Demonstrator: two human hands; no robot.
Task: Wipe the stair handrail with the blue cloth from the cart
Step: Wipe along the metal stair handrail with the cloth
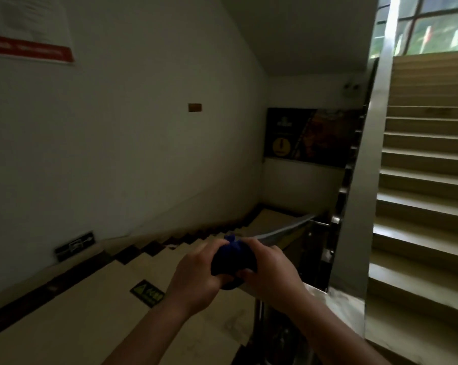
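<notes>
A dark blue cloth [233, 259] is bunched into a ball between both my hands, low in the middle of the head view. My left hand [196, 275] grips its left side and my right hand [267, 270] grips its right side. The cloth sits on or just over the metal handrail [283, 230], which runs down and away to the right beyond my hands. Whether the cloth touches the rail I cannot tell. The cart is not in view.
Beige stairs [170, 259] descend ahead to a landing with a dark poster [312, 135]. A white wall [117, 127] stands on the left. A second flight [422, 180] climbs on the right behind a grey stringer. A green floor sticker [147, 292] lies on the landing.
</notes>
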